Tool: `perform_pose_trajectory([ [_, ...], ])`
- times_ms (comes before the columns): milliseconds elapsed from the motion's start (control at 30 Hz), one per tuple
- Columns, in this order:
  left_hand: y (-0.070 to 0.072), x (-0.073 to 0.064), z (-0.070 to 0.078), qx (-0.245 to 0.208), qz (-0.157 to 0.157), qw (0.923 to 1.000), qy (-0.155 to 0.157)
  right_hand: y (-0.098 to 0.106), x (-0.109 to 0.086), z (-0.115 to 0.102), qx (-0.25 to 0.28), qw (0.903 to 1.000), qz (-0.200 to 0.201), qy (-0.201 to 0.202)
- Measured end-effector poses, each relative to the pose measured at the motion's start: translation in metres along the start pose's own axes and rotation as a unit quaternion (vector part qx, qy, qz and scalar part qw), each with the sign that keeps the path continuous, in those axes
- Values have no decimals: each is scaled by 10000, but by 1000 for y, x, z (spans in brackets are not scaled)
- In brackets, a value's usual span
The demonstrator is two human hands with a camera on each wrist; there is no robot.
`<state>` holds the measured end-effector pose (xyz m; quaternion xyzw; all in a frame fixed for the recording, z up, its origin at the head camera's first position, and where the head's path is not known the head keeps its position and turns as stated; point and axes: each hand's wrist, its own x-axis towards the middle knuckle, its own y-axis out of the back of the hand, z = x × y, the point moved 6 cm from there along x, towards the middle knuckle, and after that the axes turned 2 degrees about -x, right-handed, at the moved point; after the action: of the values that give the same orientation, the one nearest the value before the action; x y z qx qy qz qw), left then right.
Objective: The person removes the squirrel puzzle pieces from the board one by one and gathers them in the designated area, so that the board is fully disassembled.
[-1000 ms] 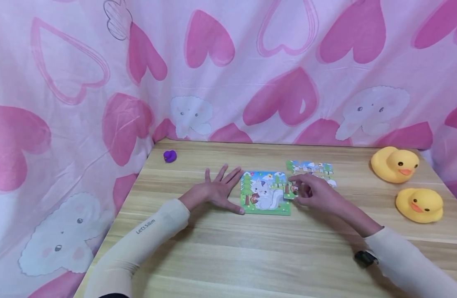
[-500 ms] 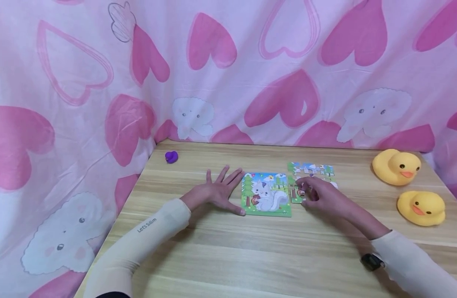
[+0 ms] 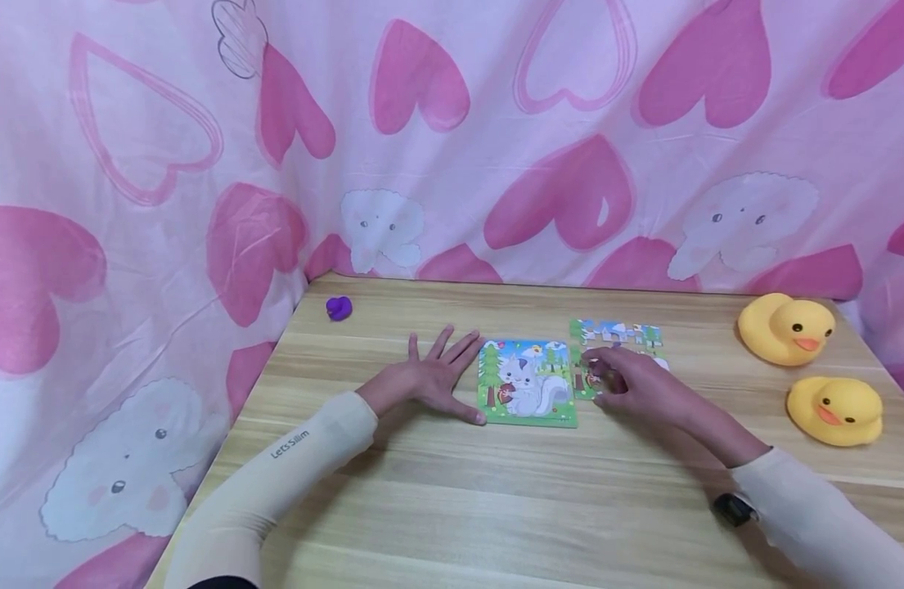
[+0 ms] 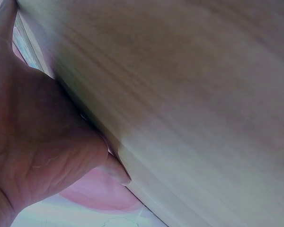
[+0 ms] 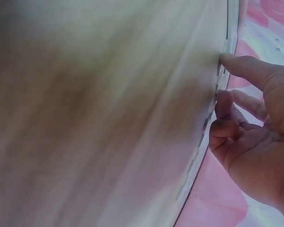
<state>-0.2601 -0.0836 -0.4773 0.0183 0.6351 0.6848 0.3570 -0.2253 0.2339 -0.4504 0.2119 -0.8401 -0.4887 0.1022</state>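
A square picture board (image 3: 527, 383) with a grey squirrel lies flat on the table. My left hand (image 3: 435, 380) rests on the table at its left, fingers spread, thumb and a fingertip right at the board's edge. To the board's right are puzzle pieces (image 3: 609, 330) with a matching picture, partly joined, with gaps between some. My right hand (image 3: 631, 384) is over their lower part, thumb and index finger pinching a puzzle piece (image 3: 586, 381) with a tree trunk and green grass. The right wrist view has the thumb (image 5: 248, 66) down at the tabletop and other fingers curled. My hand hides several pieces.
Two yellow toy ducks, one farther back (image 3: 783, 329) and one nearer (image 3: 834, 411), stand at the table's right. A small purple duck (image 3: 339, 308) sits at the back left. A pink heart-patterned curtain (image 3: 422, 164) hangs behind the wooden table (image 3: 452, 507).
My right hand has moved slightly right with the puzzle piece, from the picture board's right edge down to the pieces beside it. The left hand has stayed in place.
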Motion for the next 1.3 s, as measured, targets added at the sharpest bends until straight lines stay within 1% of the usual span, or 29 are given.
perform_pose_trajectory([
  [167, -1, 1, -1, 3, -32, 10000, 22, 4, 2, -7, -317, 9994, 135, 86],
  [300, -1, 2, -1, -25, -81, 10000, 41, 4, 3, -18, -261, 9992, 176, 260],
  [400, -1, 2, -1, -39, -90, 9999, 35, 2, 5, -26, -167, 9991, 105, 369],
  [600, 1, -1, 1, 14, -30, 10000, 9, -9, 10, -42, -163, 9995, -123, 232],
  [667, 1, -1, 0, 20, -28, 10000, 8, -14, 10, -50, -128, 9993, -234, 268],
  [833, 0, -1, 1, -26, -53, 10000, -15, -27, 8, -67, -74, 9983, -433, 394],
  [933, 0, -1, 1, -22, -43, 10000, -15, -33, 6, -75, -81, 9980, -515, 350],
  [1100, 1, -2, 2, 8, -10, 10000, -14, -40, 3, -82, -169, 9977, -608, 255],
  [1300, 1, -2, 2, 20, -5, 10000, -31, -44, 4, -85, -308, 9975, -596, 233],
])
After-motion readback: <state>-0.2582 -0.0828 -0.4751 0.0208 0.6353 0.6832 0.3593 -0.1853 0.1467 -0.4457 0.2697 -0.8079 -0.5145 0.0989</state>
